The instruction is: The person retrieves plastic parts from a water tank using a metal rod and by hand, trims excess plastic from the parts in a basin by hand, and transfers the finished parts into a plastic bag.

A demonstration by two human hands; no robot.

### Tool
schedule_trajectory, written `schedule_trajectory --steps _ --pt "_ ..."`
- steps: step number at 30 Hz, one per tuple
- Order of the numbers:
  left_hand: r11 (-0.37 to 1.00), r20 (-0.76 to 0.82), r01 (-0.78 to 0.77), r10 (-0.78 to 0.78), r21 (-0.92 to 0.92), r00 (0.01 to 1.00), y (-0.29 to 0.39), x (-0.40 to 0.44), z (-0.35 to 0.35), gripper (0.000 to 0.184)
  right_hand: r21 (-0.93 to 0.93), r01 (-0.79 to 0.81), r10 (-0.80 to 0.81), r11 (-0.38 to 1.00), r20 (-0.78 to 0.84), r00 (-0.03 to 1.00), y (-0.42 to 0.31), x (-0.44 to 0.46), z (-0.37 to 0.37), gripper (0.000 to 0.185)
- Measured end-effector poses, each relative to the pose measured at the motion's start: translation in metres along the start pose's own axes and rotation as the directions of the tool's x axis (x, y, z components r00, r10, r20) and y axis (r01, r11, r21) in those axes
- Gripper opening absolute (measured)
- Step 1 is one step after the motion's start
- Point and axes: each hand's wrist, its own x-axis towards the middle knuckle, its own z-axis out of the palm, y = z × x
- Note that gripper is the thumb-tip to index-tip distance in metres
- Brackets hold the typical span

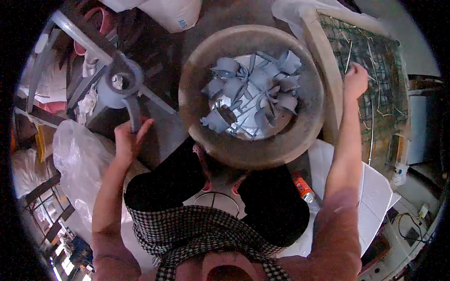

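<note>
On the left, my left hand (129, 140) is closed around the curved handle of a grey plastic vessel (134, 114). The vessel has a round opening and looks like a watering can; its far side merges with grey bars behind it. At the right, my right hand (356, 82) is over a green mesh panel (382, 63), its fingers pinched together. Whatever may be between those fingers is too small to make out. Between my hands stands a large round basin (253, 157), holding several small grey plastic cup-shaped parts (234, 86) with thin stems.
A pale frame (318, 61) borders the mesh, with loose thin strands across it. Clear plastic sheeting (77, 164) lies beside my left forearm. An orange spray can (303, 188) is near my right knee. A white sack (171, 14) stands beyond the basin.
</note>
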Motion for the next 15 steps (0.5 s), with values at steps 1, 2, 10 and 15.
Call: schedule_trajectory --steps 1,2,10,15 --pt "0.999 0.012 -0.036 0.036 0.009 0.999 0.007 -0.002 0.002 0.019 -0.014 0.014 -0.012 1.000 0.125 0.992 -0.037 -0.018 -0.017 0.017" --pt "0.997 0.025 -0.073 0.073 0.017 0.997 0.015 -0.003 0.004 0.019 -0.029 0.026 -0.018 0.999 0.249 0.968 -0.079 -0.042 -0.037 0.017" --pt "0.939 0.174 -0.343 0.338 0.003 0.925 0.037 0.034 0.026 0.022 0.485 0.303 -0.520 0.820 0.853 0.041 -0.177 -0.267 0.029 0.025" --pt "0.972 0.315 -0.197 0.229 -0.129 0.921 0.043 0.050 0.045 0.012 0.620 0.620 -0.768 0.481 0.639 -0.043 -0.177 -0.337 0.139 0.029"
